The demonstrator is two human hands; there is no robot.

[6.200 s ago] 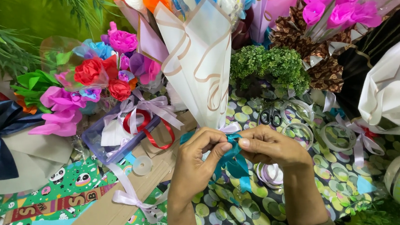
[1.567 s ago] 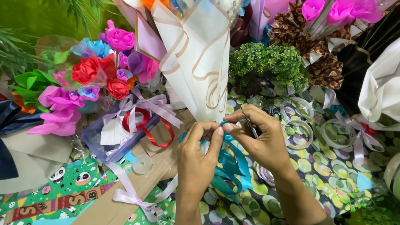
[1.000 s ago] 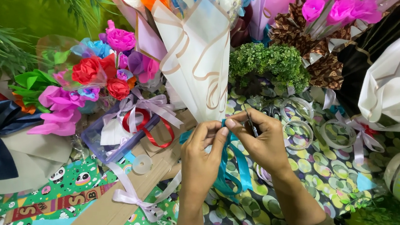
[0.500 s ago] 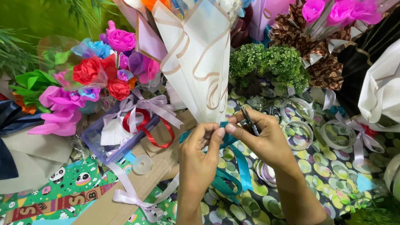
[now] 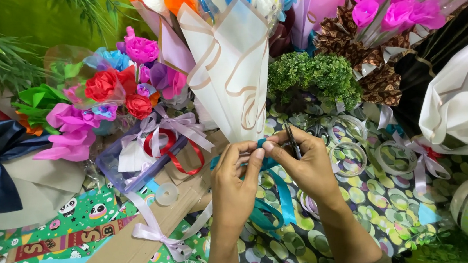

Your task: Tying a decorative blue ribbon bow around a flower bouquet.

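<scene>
A bouquet in a cream paper cone with tan edging stands in front of me, its narrow base pointing down at my hands. My left hand and my right hand meet at that base and pinch a teal ribbon wrapped around it. Loose ends of the ribbon trail down between my wrists. A dark thin tool, likely scissors, lies tucked across my right hand's fingers.
A bouquet of red, pink and purple paper flowers with lilac and red ribbons lies at left. A green bush decoration, clear tape rolls, a white wrapped bouquet and a brown cardboard strip surround my hands on patterned paper.
My hands have risen from the table to the cone's base with the teal ribbon. Over the last second they barely shift, fingers working the ribbon at the same spot.
</scene>
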